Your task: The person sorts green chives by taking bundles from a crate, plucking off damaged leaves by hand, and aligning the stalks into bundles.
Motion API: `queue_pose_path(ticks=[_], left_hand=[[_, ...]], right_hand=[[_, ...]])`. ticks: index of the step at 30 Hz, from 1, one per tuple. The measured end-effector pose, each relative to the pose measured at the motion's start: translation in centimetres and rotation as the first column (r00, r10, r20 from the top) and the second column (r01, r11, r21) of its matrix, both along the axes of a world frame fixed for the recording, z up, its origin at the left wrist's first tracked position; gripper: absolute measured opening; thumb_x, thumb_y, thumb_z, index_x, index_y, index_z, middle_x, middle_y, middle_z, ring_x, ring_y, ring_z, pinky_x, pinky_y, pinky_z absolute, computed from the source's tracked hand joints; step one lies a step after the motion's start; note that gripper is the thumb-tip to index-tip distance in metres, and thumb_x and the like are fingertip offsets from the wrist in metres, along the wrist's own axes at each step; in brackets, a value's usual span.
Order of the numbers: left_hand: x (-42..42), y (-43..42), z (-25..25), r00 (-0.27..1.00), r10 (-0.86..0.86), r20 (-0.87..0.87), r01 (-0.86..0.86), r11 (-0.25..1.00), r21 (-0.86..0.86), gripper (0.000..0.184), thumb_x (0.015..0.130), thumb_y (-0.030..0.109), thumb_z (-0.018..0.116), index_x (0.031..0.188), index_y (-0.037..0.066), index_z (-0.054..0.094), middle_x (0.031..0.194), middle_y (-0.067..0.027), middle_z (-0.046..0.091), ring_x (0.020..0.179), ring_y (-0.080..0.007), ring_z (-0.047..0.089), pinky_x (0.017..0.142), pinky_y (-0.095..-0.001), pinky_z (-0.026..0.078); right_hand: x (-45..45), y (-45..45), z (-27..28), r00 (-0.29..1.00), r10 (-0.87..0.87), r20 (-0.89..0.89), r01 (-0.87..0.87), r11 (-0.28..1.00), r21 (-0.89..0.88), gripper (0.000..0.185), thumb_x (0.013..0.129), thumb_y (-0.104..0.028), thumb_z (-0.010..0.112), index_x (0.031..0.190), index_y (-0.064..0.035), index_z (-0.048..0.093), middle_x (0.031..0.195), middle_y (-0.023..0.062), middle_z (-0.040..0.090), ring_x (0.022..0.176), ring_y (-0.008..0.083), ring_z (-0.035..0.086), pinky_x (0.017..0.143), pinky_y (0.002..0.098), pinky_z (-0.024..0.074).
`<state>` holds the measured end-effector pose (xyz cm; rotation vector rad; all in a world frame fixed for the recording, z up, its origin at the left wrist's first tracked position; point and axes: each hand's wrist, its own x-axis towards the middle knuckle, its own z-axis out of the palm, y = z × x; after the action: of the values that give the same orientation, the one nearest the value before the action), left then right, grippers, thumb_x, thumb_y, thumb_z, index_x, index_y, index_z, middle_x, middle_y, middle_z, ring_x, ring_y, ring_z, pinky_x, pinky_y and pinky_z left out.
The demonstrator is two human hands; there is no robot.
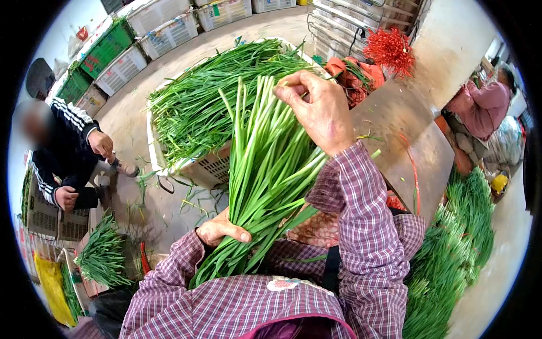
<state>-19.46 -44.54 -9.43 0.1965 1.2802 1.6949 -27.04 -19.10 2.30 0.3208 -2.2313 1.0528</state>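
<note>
A thick bunch of garlic chives [265, 164] slants across my front, its pale stem ends up and its green leaves down against my checked apron. My left hand [223, 229] is wrapped round the lower, leafy part, thumb over the front. At the top, my right hand [316, 107] pinches with thumb and forefinger at the stem ends on the bunch's right side. What lies right between those fingertips is partly hidden. Behind the bunch stands a white crate [195, 172] heaped with loose garlic chives [197, 107].
A small brown table [403, 147] is on the right, with red ties [389, 52] beyond it. Bundled chives [446, 260] lie on the floor at lower right. A co-worker [62, 147] sits at left near another bundle [104, 254]. Another person [483, 104] sits far right. Stacked crates [169, 34] line the back.
</note>
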Motion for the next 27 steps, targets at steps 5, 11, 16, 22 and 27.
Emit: queue_pose_path(ticks=[5,11,16,22,27], left_hand=[[-0.2,-1.1,-1.1,0.979,0.156,0.129,-0.146,0.986,-0.082,0.081,0.061,0.004,0.072,0.136,0.004,0.041,0.124,-0.0127,0.056,0.111,-0.0251,0.055,0.096,-0.0372,0.045],[-2.5,0.3,0.5,0.959,0.267,-0.099,-0.280,0.947,-0.156,0.075,0.058,0.011,0.073,0.130,0.003,0.050,0.115,-0.0078,0.059,0.101,-0.0207,0.056,0.091,-0.0317,0.045],[-3.5,5.9,3.6,0.913,0.293,-0.284,-0.296,0.955,0.030,0.061,0.069,0.003,0.072,0.125,-0.002,0.047,0.110,-0.0110,0.060,0.092,-0.0175,0.061,0.081,-0.0287,0.051],[-5.0,11.5,-0.5,0.224,0.087,-0.971,-0.371,0.929,-0.002,0.100,0.066,0.020,0.077,0.141,-0.008,0.017,0.098,-0.0257,0.062,0.083,-0.0351,0.065,0.072,-0.0405,0.054],[-2.9,12.7,4.5,0.151,-0.275,-0.949,-0.342,0.886,-0.311,0.129,0.065,0.054,0.079,0.137,-0.021,0.003,0.072,-0.0281,0.060,0.064,-0.0392,0.063,0.057,-0.0422,0.050]], right_hand=[[4.9,3.4,1.2,0.968,-0.142,-0.209,0.097,0.972,-0.212,0.046,0.086,-0.028,0.069,0.121,-0.0017,0.054,0.108,0.0153,0.064,0.082,0.0189,0.066,0.072,0.0310,0.0535],[8.9,4.8,-8.9,0.961,0.216,0.173,-0.015,0.665,-0.746,0.094,0.079,-0.042,0.074,0.144,0.0000,0.020,0.140,0.0265,0.031,0.128,0.0303,0.038,0.103,0.0406,0.0396],[7.1,-1.4,-9.7,0.837,0.512,0.191,-0.211,0.624,-0.752,0.111,0.073,-0.057,0.073,0.143,0.0025,0.010,0.140,0.0255,0.032,0.132,0.0332,0.034,0.111,0.0447,0.0277],[4.1,-1.7,-11.2,0.884,0.421,0.205,-0.131,0.642,-0.755,0.099,0.073,-0.035,0.083,0.143,-0.0045,0.020,0.131,0.0097,0.045,0.119,0.0211,0.046,0.102,0.0347,0.0370],[4.0,3.8,-10.4,0.735,0.557,0.387,0.136,0.439,-0.888,0.052,0.080,-0.025,0.073,0.122,-0.0025,0.054,0.114,0.0101,0.061,0.104,0.0202,0.059,0.094,0.0370,0.0487]])
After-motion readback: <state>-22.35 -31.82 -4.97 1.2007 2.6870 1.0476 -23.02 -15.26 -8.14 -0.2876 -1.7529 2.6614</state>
